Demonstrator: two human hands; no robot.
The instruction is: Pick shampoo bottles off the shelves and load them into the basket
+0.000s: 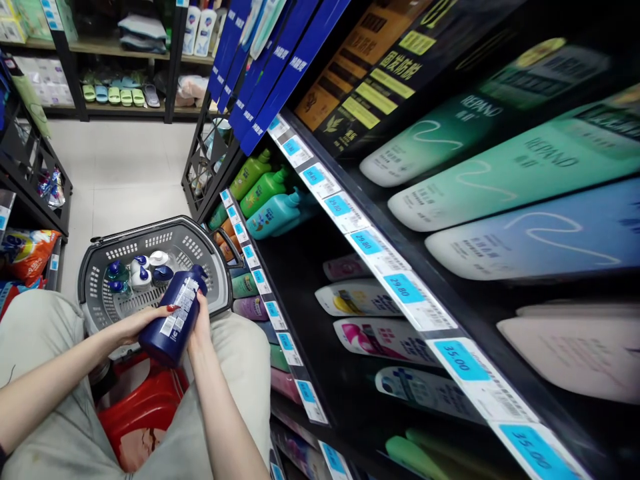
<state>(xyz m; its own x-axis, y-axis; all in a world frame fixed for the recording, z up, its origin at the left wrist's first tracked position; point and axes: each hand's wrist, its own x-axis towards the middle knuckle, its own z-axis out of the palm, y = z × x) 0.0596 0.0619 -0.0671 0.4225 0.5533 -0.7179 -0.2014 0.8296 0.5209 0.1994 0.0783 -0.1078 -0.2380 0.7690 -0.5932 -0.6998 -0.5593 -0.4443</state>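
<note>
A dark blue pump bottle [173, 319] with a white printed label lies tilted between my two hands, its pump end pointing up and to the right. My left hand [145, 321] grips it from the left, the red-nailed thumb across the label. On the bottle's right side my right hand [201, 327] is closed around it, most of its fingers hidden behind. Just beyond the bottle stands a grey shopping basket [113, 248], holding several pump bottles [141, 277] with white and dark blue tops.
Shelves of shampoo bottles [515, 170] with price tags [367, 241] rise close on my right. A red plastic stool [145, 407] shows between my knees. Slippers [114, 95] line a shelf at the far end; an orange detergent bag [31, 253] lies at left.
</note>
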